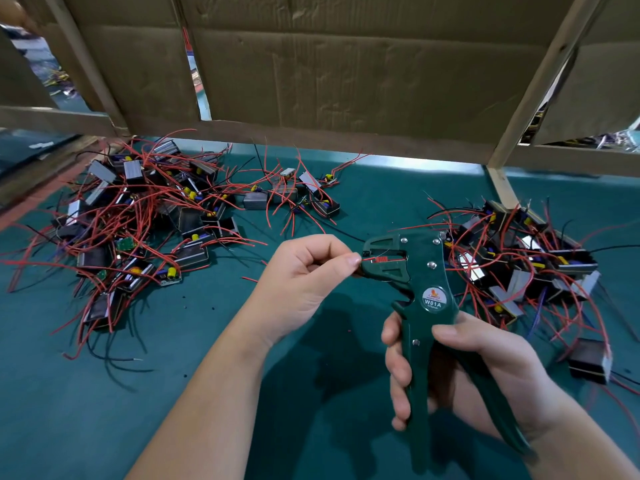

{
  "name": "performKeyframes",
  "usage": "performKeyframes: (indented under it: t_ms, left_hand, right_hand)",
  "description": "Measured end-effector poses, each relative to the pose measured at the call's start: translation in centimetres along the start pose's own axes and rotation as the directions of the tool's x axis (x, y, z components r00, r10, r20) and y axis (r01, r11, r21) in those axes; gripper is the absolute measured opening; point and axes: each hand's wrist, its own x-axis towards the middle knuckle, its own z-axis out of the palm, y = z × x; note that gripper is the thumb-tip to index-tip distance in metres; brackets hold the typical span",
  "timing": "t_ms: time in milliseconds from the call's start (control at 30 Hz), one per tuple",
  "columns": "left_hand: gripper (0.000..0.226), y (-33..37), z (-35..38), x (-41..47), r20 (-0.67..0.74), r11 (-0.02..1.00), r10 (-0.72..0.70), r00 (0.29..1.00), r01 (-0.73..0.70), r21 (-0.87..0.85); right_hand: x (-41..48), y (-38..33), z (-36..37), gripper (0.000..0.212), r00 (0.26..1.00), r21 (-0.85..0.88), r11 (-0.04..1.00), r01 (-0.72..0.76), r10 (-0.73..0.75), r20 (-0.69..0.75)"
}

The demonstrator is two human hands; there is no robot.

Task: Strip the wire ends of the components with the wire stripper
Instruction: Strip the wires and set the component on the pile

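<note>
Red wire (367,260), pinched by the left hand (304,282), is set in the stripper (431,271) over the tabletop's (104,410) near edge; handles are gripped by the right hand (467,362); squeezing is judged next.

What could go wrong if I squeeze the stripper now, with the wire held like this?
The left hand pinches the red wire right at the mouth of the wire stripper, so a squeeze by the right hand might nip its fingertips. That short grip could also let the wire slip. Loose wires from the right pile lie close behind the head and may snag.
</note>
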Motion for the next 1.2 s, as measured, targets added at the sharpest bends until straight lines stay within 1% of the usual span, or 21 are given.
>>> performKeyframes:
  t_ms: [167, 233, 333, 433, 733, 1000, 1133, 1200]
  left_hand:
    - [0.019, 0.0, -0.2, -0.1, 0.004, 1.000, 0.007, 1.000, -0.007, 0.002]
    - [0.020, 0.0, -0.3, -0.1, 0.002, 1.000, 0.005, 1.000, -0.005, 0.017]
    - [0.027, 0.0, -0.4, -0.1, -0.002, 0.999, -0.004, 1.000, 0.004, 0.050]
    - [0.020, 0.2, -0.5, -0.2, 0.012, 0.997, -0.006, 1.000, 0.005, 0.077]
    - [0.017, 0.4, -1.0, -0.3, 0.008, 0.991, -0.019, 1.000, 0.018, 0.132]
    - [0.018, 0.5, -1.1, -0.3, -0.013, 0.988, -0.022, 1.000, 0.024, 0.153]
    - [0.018, 0.6, -1.3, -0.5, 0.015, 0.988, -0.054, 0.998, 0.051, 0.148]
    - [0.022, 0.5, -1.4, -0.5, 0.020, 0.986, -0.065, 0.998, 0.061, 0.154]
  right_hand:
    - [0.1, 0.2, 0.3, 0.039, 0.998, -0.037, 0.999, 0.015, -0.017, -0.052]
    - [0.1, 0.3, 0.3, 0.039, 0.999, -0.032, 0.999, 0.013, -0.015, -0.048]
    - [0.1, 0.3, 0.2, 0.038, 0.999, -0.034, 0.999, 0.011, -0.013, -0.041]
    - [0.1, 0.3, 0.1, 0.037, 0.999, -0.048, 0.999, 0.005, -0.007, -0.042]
    - [0.4, 0.8, -0.1, 0.034, 0.999, -0.077, 0.997, -0.010, 0.006, -0.052]
    - [0.6, 0.9, -0.2, 0.033, 0.999, -0.068, 0.998, -0.015, 0.013, -0.034]
    - [0.5, 0.9, -0.3, 0.031, 1.000, -0.052, 0.998, -0.029, 0.028, -0.007]
    - [0.4, 1.0, -0.3, 0.031, 0.999, -0.053, 0.998, -0.037, 0.037, 0.000]
